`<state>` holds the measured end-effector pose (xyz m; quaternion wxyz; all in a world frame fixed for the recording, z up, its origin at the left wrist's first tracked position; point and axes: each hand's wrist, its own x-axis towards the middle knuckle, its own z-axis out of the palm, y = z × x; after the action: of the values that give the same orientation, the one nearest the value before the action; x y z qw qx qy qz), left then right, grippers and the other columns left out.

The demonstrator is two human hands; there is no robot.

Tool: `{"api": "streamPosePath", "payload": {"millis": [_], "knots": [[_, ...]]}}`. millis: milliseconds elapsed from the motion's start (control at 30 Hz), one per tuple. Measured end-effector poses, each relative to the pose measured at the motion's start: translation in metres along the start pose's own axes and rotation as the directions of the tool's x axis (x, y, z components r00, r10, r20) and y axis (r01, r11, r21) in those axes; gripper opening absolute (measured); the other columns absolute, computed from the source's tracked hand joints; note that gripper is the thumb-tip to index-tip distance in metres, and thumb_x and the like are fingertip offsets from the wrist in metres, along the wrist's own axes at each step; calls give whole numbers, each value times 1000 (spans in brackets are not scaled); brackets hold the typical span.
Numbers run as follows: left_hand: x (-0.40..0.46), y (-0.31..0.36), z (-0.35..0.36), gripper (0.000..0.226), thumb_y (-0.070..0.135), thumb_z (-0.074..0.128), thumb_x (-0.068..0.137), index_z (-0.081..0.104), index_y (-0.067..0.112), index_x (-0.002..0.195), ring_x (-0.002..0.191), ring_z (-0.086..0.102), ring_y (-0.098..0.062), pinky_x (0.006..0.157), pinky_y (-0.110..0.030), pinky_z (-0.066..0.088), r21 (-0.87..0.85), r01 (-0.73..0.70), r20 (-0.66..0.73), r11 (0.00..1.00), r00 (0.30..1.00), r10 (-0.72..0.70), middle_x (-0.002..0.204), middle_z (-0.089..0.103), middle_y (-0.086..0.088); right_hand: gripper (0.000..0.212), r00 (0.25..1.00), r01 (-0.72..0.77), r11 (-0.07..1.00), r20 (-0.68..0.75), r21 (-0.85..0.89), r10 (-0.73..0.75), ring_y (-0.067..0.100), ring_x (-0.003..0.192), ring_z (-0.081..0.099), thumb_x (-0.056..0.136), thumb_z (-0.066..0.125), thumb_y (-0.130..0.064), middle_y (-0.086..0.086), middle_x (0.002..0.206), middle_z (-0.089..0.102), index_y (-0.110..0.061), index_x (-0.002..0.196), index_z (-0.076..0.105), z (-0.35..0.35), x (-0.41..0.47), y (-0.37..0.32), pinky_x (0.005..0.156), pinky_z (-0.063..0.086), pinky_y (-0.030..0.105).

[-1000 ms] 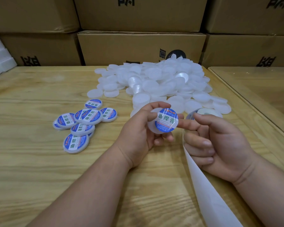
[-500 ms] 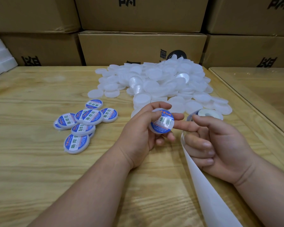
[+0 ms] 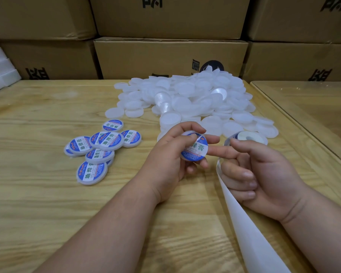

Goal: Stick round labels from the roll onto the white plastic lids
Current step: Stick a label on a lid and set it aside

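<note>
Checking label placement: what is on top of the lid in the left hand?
A blue-and-white round label covers the lid; the left hand thumb hides part of it.

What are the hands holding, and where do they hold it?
The left hand pinches a labelled lid by its rim, thumb pressing the label. The right hand curls around the white backing strip.

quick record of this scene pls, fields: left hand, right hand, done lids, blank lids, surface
left hand: grips labelled lid, thumb on the label
right hand: forefinger at the lid's edge, backing strip trailing under it
done lids: cluster on the left, some overlapping
blank lids: heap at the back
surface: wooden table
</note>
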<state>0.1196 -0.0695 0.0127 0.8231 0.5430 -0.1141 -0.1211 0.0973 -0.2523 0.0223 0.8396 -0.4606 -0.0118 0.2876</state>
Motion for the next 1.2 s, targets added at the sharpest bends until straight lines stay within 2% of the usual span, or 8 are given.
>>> {"api": "streamPosePath", "payload": {"millis": [333, 533, 667, 800, 900, 967, 1067, 1200], "knots": [[3, -6, -3, 45, -2, 51, 71, 69, 37, 85, 62, 60, -22, 49, -27, 35, 70, -62, -28, 996, 998, 65, 107, 76, -10, 57, 1000, 2, 1000, 22, -8, -2, 11, 42, 12, 76, 66, -38, -2, 44, 35, -1, 119, 72, -2, -1, 0, 35, 21, 15], [2, -10, 0, 55, -8, 47, 89, 64, 43, 97, 69, 69, -19, 49, -23, 41, 246, -144, -118, 959, 977, 177, 110, 75, 0, 73, 991, 39, 998, 132, -46, -33, 13, 46, 17, 70, 82, -39, 4, 51, 45, -8, 134, 64, -5, -1, 3, 39, 22, 19], [2, -12, -1, 50, -9, 47, 95, 63, 37, 107, 75, 70, -15, 59, -18, 47, 300, -172, -136, 938, 966, 220, 110, 74, 2, 69, 981, 46, 997, 193, -60, -33, 13, 46, 19, 71, 81, -39, 7, 56, 51, -13, 133, 65, -5, -3, 3, 40, 27, 20], [2, -12, -1, 42, -3, 51, 99, 66, 33, 115, 81, 70, -10, 64, -15, 49, 324, -167, -123, 931, 969, 216, 110, 75, 7, 68, 977, 98, 993, 196, -69, -83, 14, 46, 19, 70, 81, -42, 9, 57, 54, -14, 131, 67, -5, -4, 4, 40, 27, 21], [3, -13, -2, 38, 2, 55, 99, 68, 35, 112, 79, 70, -8, 64, -16, 49, 342, -163, -129, 925, 967, 218, 109, 75, 9, 70, 982, 163, 974, 120, -154, -146, 14, 46, 20, 66, 82, -43, 10, 57, 52, -18, 131, 68, -3, -3, 6, 41, 22, 23], [4, -13, -4, 31, 10, 61, 97, 70, 38, 107, 77, 70, -8, 64, -20, 50, 330, -156, -164, 931, 962, 219, 107, 76, 9, 60, 974, 227, 951, 46, -212, -222, 14, 44, 20, 70, 74, -38, 10, 54, 50, -19, 128, 70, -2, -2, 8, 41, 18, 24], [4, -10, -6, 11, 36, 68, 93, 75, 38, 101, 71, 70, -11, 65, -28, 48, 236, -127, -268, 964, 945, 190, 100, 78, 4, 43, 926, 350, 900, -47, -259, -374, 13, 43, 19, 80, 59, -29, 8, 50, 44, -14, 117, 73, -2, 1, 9, 41, 14, 23], [6, -1, -11, 50, 63, 39, 101, 77, 32, 101, 42, 55, -15, 46, -23, 42, -54, -104, -369, 993, 926, 77, 86, 78, -9, 26, 853, 445, 834, -129, -325, -505, 12, 42, 23, 82, 55, -20, 5, 49, 38, -11, 96, 76, -4, 2, 11, 39, 20, 20]]}}
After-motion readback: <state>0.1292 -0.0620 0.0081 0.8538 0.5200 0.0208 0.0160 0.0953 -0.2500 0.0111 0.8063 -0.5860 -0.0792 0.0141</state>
